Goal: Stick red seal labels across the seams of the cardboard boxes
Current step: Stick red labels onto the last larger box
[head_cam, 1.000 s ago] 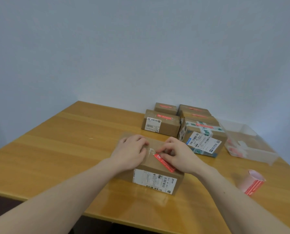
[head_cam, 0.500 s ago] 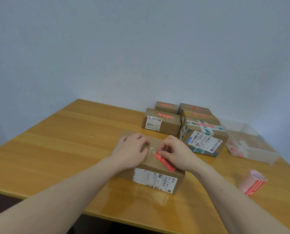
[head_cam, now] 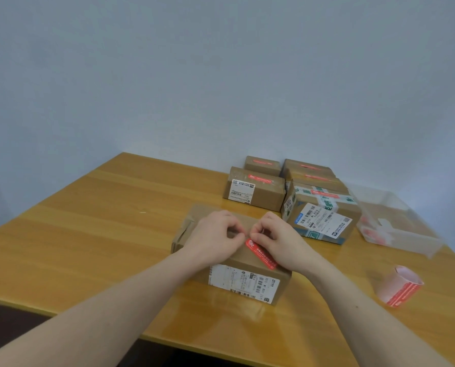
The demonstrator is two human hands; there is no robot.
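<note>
Pressing the red seal label (head_cam: 261, 254) onto the top of the cardboard box (head_cam: 234, 263) at the centre of the frame is the step you are in. Your left hand (head_cam: 215, 241) rests on the box top with its fingers curled, thumb and fingertips meeting at the label's upper end; your right hand (head_cam: 276, 241) mirrors it, fingers curled and pinching or pressing at that same end. Whether that end is already stuck down cannot be told. The lower part of the label lies flat, running diagonally toward the near right edge of the box.

Next, you likely need to smooth the upper end down so the strip bridges the seam fully, then free both hands. The label roll (head_cam: 400, 288) waits at lower right on the surface (head_cam: 88, 234); boxes already sealed (head_cam: 255, 189) stand upper right of centre.
</note>
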